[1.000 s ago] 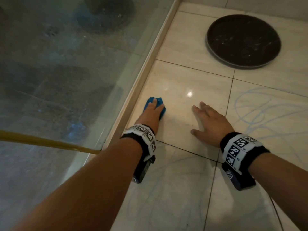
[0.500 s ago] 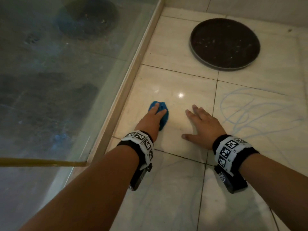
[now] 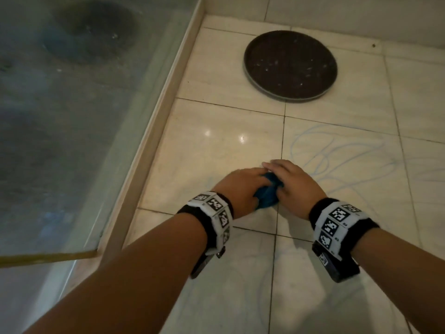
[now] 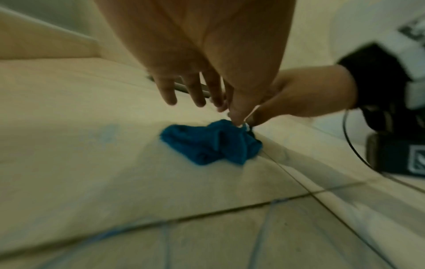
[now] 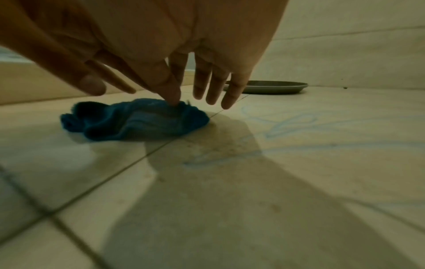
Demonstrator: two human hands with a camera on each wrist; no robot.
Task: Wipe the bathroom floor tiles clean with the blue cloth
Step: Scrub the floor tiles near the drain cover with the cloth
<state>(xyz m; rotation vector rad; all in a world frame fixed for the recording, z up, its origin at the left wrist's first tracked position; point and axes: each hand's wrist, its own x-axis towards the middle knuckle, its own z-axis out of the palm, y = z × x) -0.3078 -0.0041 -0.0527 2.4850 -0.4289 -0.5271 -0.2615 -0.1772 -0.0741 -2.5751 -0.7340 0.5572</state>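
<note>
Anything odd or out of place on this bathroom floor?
Yes: blue scribbled lines loop across the floor tiles right of the hands, unwiped. The blue cloth lies crumpled, not flat.

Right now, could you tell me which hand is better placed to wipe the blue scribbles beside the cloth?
The right hand: it already touches the crumpled blue cloth, and the blue scribbles lie on its side. The left hand sits farther away.
</note>
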